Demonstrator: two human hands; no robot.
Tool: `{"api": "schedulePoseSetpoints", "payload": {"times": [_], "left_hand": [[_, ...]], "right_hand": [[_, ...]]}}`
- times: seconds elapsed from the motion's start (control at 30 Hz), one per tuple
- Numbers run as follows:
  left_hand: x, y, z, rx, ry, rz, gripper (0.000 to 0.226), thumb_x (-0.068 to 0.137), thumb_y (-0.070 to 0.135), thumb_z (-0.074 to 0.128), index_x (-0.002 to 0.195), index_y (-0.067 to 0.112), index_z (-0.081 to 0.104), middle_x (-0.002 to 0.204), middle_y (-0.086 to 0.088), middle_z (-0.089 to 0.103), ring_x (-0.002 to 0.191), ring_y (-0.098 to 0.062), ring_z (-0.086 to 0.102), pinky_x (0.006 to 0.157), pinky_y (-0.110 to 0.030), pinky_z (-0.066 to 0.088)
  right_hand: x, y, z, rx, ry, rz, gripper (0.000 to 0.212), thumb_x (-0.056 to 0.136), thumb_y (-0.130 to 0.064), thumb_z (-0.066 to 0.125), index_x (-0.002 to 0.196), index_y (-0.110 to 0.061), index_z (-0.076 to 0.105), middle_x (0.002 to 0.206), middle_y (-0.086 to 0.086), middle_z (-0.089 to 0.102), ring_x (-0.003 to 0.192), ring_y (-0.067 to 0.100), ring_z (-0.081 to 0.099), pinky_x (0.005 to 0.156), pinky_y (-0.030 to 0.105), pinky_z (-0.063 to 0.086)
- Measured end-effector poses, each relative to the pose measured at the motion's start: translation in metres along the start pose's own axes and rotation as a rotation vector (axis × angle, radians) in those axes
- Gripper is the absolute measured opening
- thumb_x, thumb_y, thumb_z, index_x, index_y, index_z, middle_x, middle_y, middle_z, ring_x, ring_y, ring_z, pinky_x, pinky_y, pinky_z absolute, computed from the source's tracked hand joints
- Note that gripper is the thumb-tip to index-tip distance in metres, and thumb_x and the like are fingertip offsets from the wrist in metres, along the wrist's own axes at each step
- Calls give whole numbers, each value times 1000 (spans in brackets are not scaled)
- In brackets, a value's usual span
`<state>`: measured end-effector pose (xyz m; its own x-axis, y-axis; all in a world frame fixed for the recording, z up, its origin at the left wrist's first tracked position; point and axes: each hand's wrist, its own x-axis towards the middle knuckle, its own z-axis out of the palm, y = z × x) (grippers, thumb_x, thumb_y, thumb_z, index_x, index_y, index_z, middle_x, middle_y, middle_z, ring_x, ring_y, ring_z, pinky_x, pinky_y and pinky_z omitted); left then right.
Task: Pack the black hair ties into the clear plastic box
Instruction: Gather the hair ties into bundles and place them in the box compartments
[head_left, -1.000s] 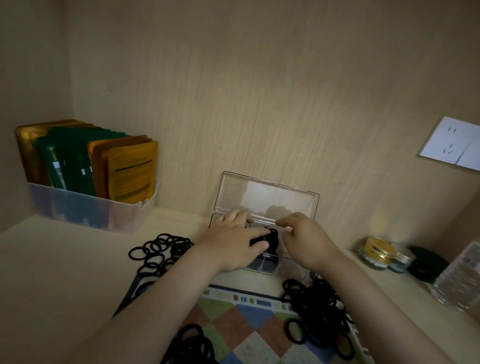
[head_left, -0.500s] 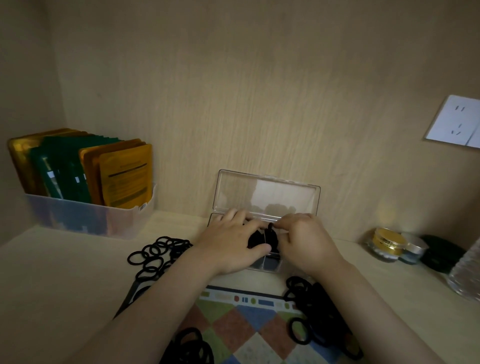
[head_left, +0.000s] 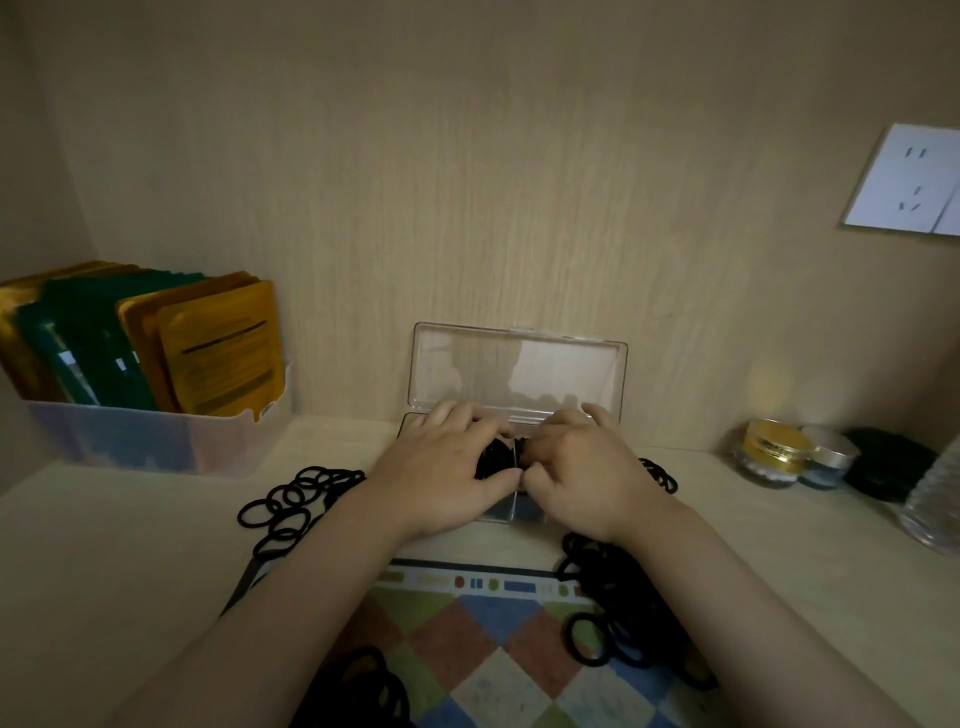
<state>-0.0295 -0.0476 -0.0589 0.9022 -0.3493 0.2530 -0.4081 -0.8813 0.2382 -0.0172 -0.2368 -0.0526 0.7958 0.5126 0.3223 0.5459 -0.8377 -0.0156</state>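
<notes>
Two bare arms reach forward, the grips palm-down and side by side.

The left forearm (head_left: 291, 613) and right forearm (head_left: 753, 613) come up from the lower corners and converge toward the middle. The left grip (head_left: 447, 467) lies flat, its fingers loosely bent forward and a little spread, and the left thumb (head_left: 498, 480) stretches inward. The right grip (head_left: 587, 467) arches higher at the knuckles with its fingers curled downward. The right thumb (head_left: 537, 480) is tucked in, almost meeting the left one. The fingertips of both are hidden from view.
</notes>
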Motion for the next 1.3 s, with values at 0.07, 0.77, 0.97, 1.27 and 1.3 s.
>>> {"api": "schedulePoseSetpoints", "payload": {"times": [0.07,0.77,0.97,1.27,1.3], "left_hand": [[-1,0,0,6,-5,-4,55,92,67,36,141,43,36,144,14,38,136,-10,27,110,-34,26],[-1,8,-5,53,-27,14,66,94,69,33,153,39,26,158,11,32,146,-13,23,119,-38,18],[-1,12,0,117,-180,27,73,95,71,25,158,40,2,167,13,-2,153,-9,-6,122,-37,-3],[-7,18,-16,6,-28,7,64,98,59,41,155,35,25,160,12,31,147,-13,24,120,-37,21],[-9,19,-17,-4,-22,5,62,98,57,43,154,35,28,158,12,33,146,-13,26,119,-36,23]], "right_hand": [[2,4,0,93,20,36,48,80,-38,31,91,-26,76,96,-13,71,109,11,53,117,39,21],[8,25,-29,400,309,96,24,88,-6,68,99,-25,79,91,-16,68,84,1,63,85,22,52],[3,29,-23,226,2,161,27,90,-14,67,109,-31,76,105,-9,70,88,5,61,84,27,52],[-1,27,-31,287,-28,226,18,91,-18,65,101,-28,77,100,-12,73,84,2,62,79,17,46],[-2,26,-31,273,-62,228,15,90,-19,65,95,-28,77,96,-12,73,83,3,63,77,17,48]]}}
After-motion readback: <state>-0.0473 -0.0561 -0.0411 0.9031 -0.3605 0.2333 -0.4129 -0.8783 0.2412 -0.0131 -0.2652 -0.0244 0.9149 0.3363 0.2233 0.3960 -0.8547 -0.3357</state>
